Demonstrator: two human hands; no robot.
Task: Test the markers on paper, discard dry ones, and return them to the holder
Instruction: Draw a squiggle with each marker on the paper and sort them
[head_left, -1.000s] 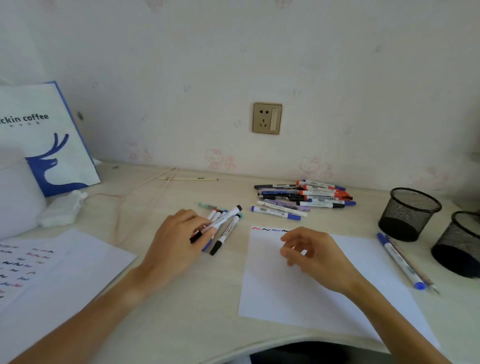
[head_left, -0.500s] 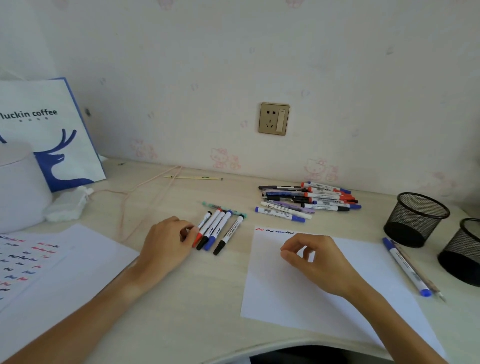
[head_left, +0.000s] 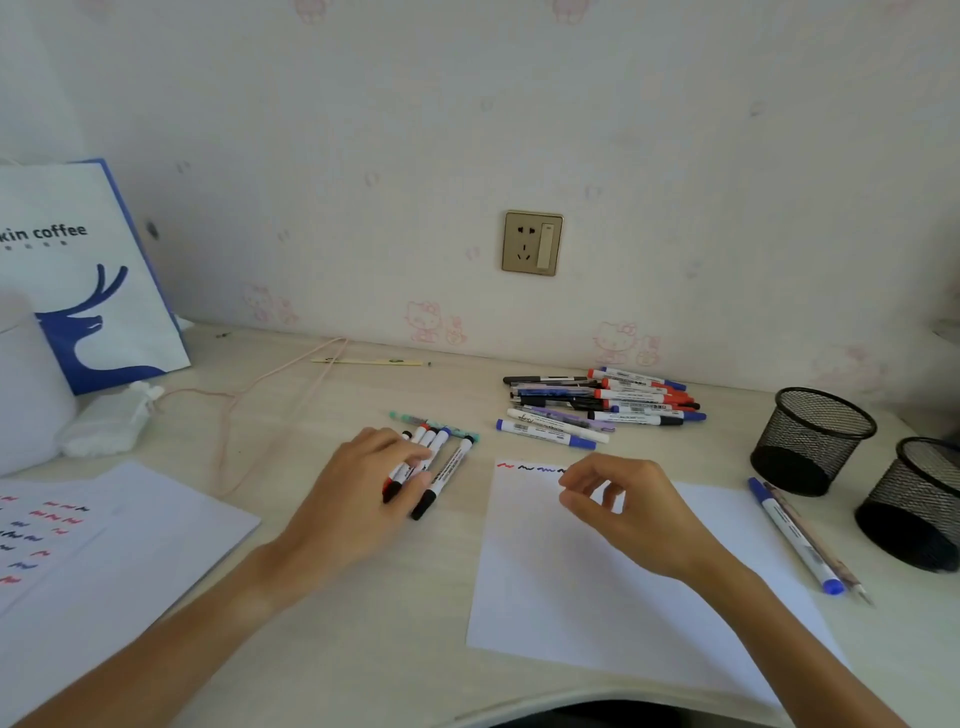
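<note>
- Resting on a small row of white-barrelled markers (head_left: 434, 470) on the pale wooden desk (head_left: 363, 623), the left hand (head_left: 358, 499) lies with its fingers stretched over their barrels; whether it grips any of them I cannot tell.
- Just right of that row lies one more white marker with a black cap (head_left: 444, 480), apart from the fingers.
- The right hand (head_left: 623, 512) hovers over the top of a white sheet of paper (head_left: 597, 597), fingers loosely curled, holding nothing.
- Short red, black and blue test squiggles (head_left: 530, 467) run along the sheet's top edge.
- A larger pile of mixed markers and pens (head_left: 597, 402) sits near the wall.
- Two black mesh holders (head_left: 813, 439) stand at the right, with a blue-capped marker (head_left: 792, 535) lying beside them.
- Another marked sheet (head_left: 78, 545) lies at the left.
</note>
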